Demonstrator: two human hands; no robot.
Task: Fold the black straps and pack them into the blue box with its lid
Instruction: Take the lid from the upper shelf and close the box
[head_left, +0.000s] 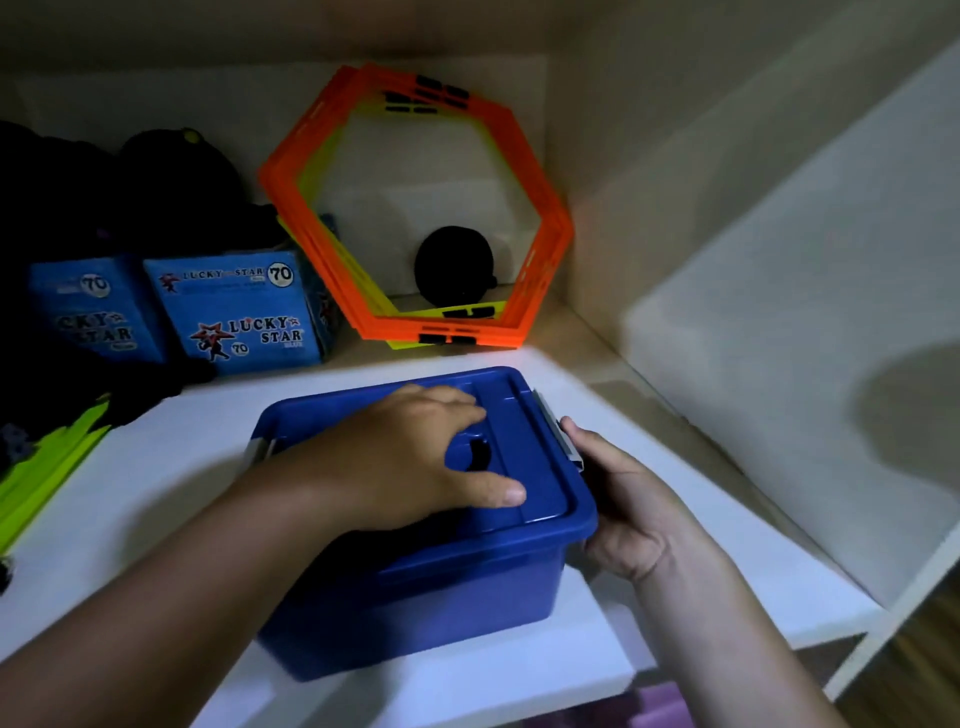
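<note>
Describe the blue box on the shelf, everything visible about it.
The blue box looks like glossy hard plastic, rectangular, standing upright on the white shelf, turned at an angle. Its matching blue lid sits on top, with moulded ridges and a dark recess. Grey latches show at both ends, the right latch clearer. The left hand lies flat on the lid; the right hand grips the right end by the latch. Its contents are hidden.

Count: 1 blue box (415, 587) with 1 lid (524, 457), 2 hands, left (410, 457) and right (628, 509), 2 Lucky Star cartons (234, 312), 1 stack of hexagon frames (415, 208).
</note>
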